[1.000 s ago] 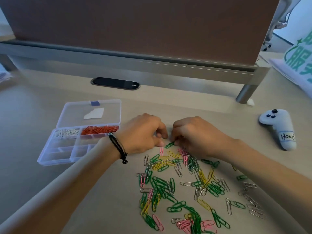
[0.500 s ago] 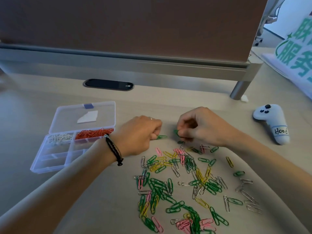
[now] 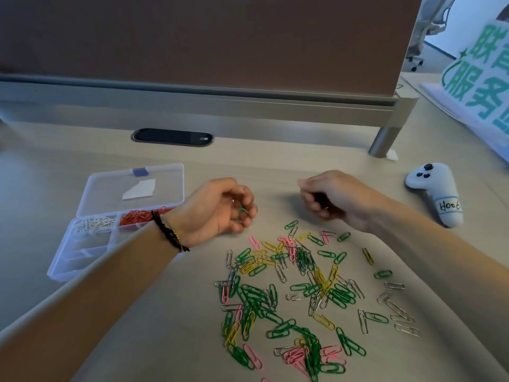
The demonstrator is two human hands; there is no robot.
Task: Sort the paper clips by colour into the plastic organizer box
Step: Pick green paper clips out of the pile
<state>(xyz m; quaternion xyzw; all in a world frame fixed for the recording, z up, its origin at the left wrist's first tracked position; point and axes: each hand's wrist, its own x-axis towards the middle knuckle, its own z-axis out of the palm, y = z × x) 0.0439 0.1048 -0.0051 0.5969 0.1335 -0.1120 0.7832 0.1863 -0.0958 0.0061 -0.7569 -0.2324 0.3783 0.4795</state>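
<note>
Gathering green clips, it seems: left hand (image 3: 220, 208) curled around a green paper clip (image 3: 241, 210), right hand (image 3: 327, 199) curled too, contents impossible to tell, both just beyond the mixed pile (image 3: 297, 299) on the table (image 3: 275, 166); next, probably carrying left into an empty compartment of the open organizer box (image 3: 82, 255).

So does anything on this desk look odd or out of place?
Mostly the loose paper clips, scattered in mixed colours over the desk, not in the organizer box. A white game controller lying nearby seems unrelated. Nothing looks damaged.
</note>
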